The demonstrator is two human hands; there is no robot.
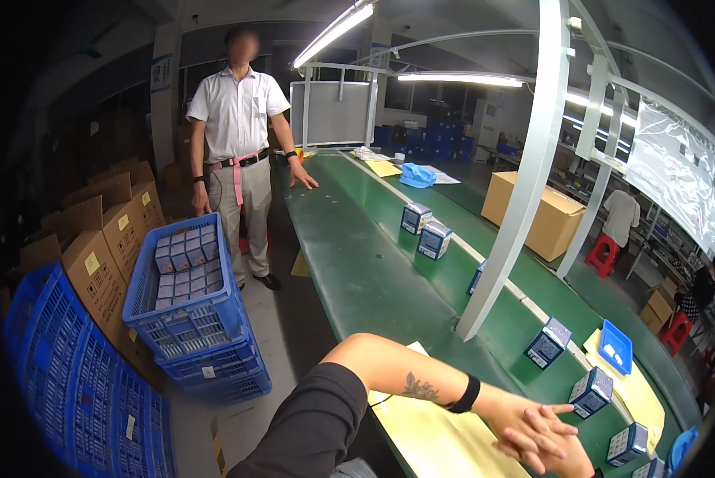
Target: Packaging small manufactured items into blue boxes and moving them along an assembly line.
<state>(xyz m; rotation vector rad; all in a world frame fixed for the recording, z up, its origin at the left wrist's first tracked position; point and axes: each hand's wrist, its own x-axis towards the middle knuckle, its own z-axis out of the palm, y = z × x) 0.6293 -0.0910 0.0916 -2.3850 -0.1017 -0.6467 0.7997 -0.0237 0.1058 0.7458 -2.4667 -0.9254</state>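
Observation:
My left hand and my right hand are clasped together at the lower right, their fingers interlaced. No object shows between them, though the palms are hidden. A black band circles my left wrist. Just past the hands, a small blue-and-white box stands on the green conveyor belt. Another small box is a little farther off, and a third box sits to the right of my hands. Below my left forearm lies a yellow sheet.
A white post rises from the bench. Across the bench a person stands, one hand on its edge. To the left, a blue crate holds several small boxes, beside cartons. A blue tray lies right of the belt.

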